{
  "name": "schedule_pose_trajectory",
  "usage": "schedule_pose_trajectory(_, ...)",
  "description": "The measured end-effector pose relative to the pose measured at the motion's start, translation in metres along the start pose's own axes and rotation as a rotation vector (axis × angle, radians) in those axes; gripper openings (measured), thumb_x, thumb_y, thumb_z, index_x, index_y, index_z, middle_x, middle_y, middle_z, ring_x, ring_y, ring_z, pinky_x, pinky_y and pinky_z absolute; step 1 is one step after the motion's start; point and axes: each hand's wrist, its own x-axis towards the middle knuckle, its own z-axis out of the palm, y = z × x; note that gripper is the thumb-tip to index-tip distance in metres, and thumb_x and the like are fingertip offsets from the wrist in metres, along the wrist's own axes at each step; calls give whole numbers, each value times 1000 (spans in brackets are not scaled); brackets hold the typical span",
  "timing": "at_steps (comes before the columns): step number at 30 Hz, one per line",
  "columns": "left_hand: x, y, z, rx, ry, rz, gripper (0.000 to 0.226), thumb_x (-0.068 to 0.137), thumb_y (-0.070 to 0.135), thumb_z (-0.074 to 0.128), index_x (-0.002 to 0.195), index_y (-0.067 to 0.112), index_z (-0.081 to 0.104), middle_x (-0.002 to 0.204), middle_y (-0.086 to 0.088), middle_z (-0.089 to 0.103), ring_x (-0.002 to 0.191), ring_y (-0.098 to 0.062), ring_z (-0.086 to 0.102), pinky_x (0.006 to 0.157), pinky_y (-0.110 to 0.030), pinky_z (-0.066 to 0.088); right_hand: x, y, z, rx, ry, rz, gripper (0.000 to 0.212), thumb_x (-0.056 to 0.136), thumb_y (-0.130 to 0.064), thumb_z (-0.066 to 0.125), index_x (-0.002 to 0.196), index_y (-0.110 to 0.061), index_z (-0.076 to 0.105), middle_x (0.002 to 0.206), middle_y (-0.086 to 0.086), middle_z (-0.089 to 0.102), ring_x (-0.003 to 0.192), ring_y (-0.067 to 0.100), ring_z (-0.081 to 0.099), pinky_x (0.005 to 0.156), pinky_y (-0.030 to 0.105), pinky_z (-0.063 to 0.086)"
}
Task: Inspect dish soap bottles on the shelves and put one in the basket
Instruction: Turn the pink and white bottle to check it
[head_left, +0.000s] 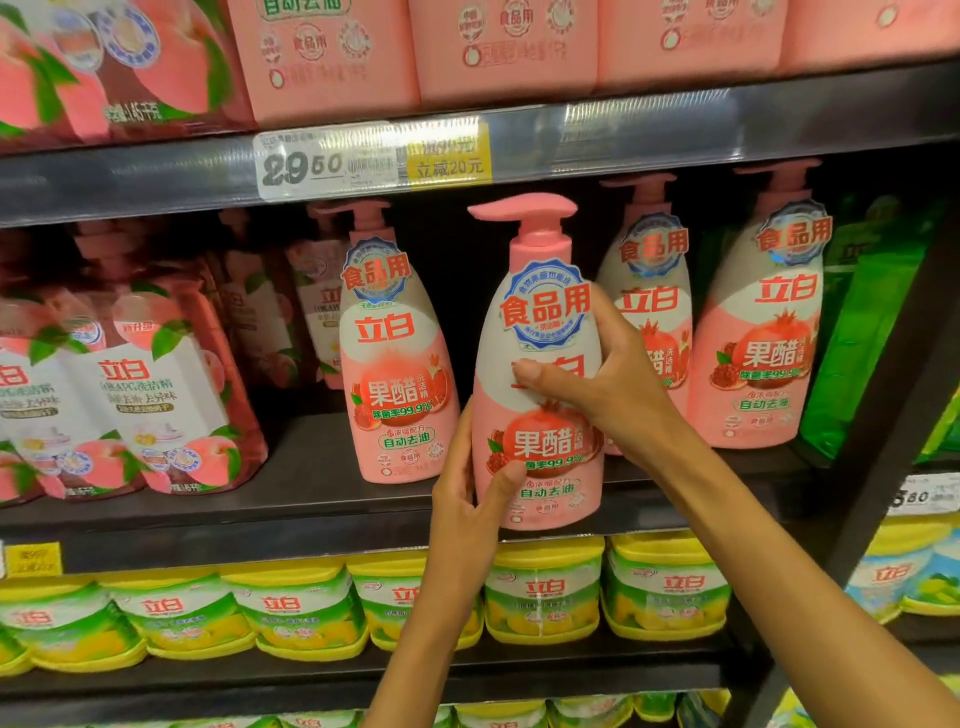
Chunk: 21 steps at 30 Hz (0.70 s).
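Person checks a pink pump bottle at the shelf front

Left hand (470, 499) grips the dish soap bottle (540, 415) low, right hand (613, 379) wraps its shoulder, label outward; behind, matching bottles (397, 364) stand on the shelf (311, 467); inspection seems underway, basket unseen, drop-off remains

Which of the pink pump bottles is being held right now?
The pink bottle in the middle, in front of the shelf row. The left hand grips its base and the right hand its waist; the other bottles stand untouched.
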Motion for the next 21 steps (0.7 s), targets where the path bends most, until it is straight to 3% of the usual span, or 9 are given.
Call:
schedule_pose_trajectory(6, 18, -2, -3, -13, 33, -12, 56, 78, 38, 68, 130, 37, 48, 125, 7, 63, 112, -5, 62, 78, -16, 53, 18, 14, 6, 39, 90, 35, 55, 73, -16, 78, 116, -28, 46, 103, -14, 67, 87, 0, 70, 65, 14, 54)
schedule_pose_trajectory(14, 32, -6, 13, 139, 154, 1, 72, 80, 33, 60, 146, 20, 34, 140, -2, 50, 124, -12, 53, 91, -22, 53, 23, 36, 15, -22, 198, 61, 41, 87, -18, 70, 118, -29, 46, 106, -7, 66, 91, 1, 68, 67, 15, 54)
schedule_pose_trajectory(17, 24, -8, 25, 305, 279, 17, 70, 84, 41, 54, 148, 24, 30, 146, 3, 41, 132, -9, 42, 103, -30, 46, 23, 43, 18, -67, 219, 94, 40, 87, -27, 68, 120, -27, 45, 114, 4, 64, 98, 13, 68, 73, 27, 59)
schedule_pose_trajectory(21, 20, -13, 40, 628, 405, 131, 70, 89, 38, 52, 150, 18, 22, 151, -4, 31, 140, -10, 25, 112, -35, 32, 24, 47, 24, -175, 235, 99, 58, 86, -42, 62, 131, -14, 39, 121, 12, 56, 105, 22, 63, 80, 40, 59)
